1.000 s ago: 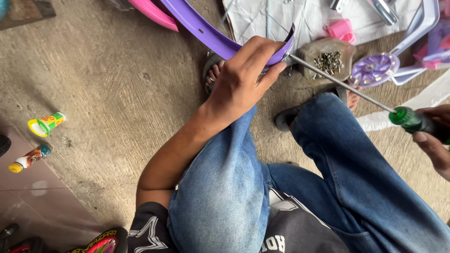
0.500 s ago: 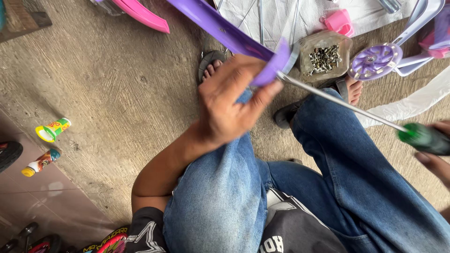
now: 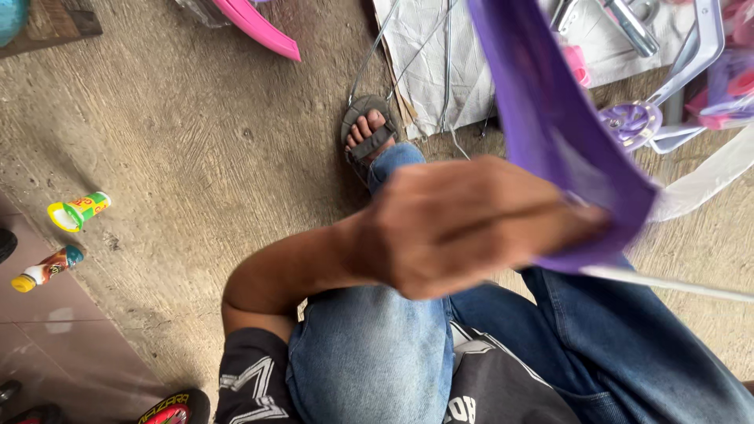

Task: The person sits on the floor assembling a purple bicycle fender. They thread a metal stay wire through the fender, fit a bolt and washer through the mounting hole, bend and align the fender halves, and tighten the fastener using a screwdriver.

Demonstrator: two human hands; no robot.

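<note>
My left hand (image 3: 463, 224) is clamped on the lower end of the purple fender (image 3: 550, 126), which runs up toward 12 o'clock. A thin metal rod (image 3: 667, 284) passes just beneath. My right hand is out of view.

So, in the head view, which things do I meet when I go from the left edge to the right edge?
Small orange bottle with yellow cap → green and yellow plastic tube → pink curved plastic fender → foot in a grey sandal → left hand → purple plastic fender → small purple wheel.
</note>
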